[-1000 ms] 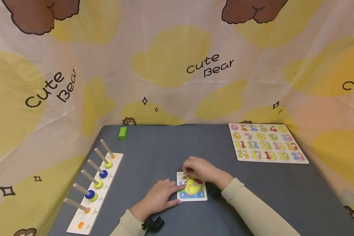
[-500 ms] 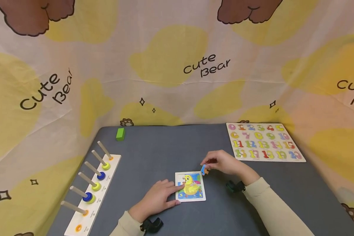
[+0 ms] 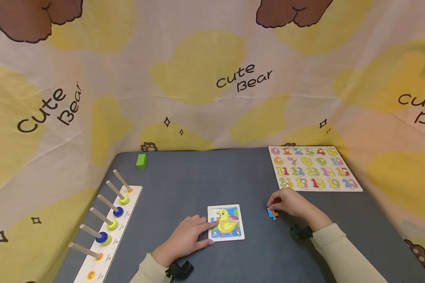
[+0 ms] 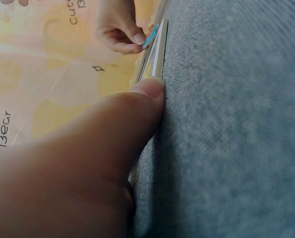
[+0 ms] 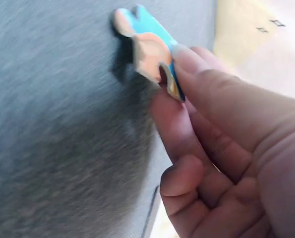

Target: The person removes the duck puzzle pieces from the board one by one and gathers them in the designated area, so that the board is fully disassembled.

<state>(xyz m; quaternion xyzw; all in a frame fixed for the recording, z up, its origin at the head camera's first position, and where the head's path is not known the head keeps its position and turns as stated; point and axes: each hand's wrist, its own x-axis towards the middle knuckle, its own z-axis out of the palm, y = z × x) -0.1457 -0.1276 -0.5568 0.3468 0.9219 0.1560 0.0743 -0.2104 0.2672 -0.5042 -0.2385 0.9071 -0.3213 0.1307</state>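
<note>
A small jigsaw puzzle board (image 3: 228, 238) with a yellow duck picture lies on the dark table in the head view. Its upper left corner shows a pale bare patch. My left hand (image 3: 184, 237) rests at its left side, fingers extended, index finger on the picture and thumb at the lower left edge. To the right of the board, my right hand (image 3: 293, 203) pinches a blue and orange puzzle piece (image 3: 272, 213) between thumb and fingers, low over the table. In the right wrist view that puzzle piece (image 5: 152, 49) is tilted, apart from the cloth.
A white peg board (image 3: 115, 232) with several wooden pegs and blue and yellow rings stands at the left. A green block (image 3: 141, 161) sits at the back left. At the back right lies a number puzzle board (image 3: 318, 188). Printed curtains (image 3: 194, 70) surround the table (image 3: 202, 177).
My right hand has lifted away from the duck puzzle and moved right, carrying the puzzle piece. My left hand stays on the board. The head view has shifted slightly.
</note>
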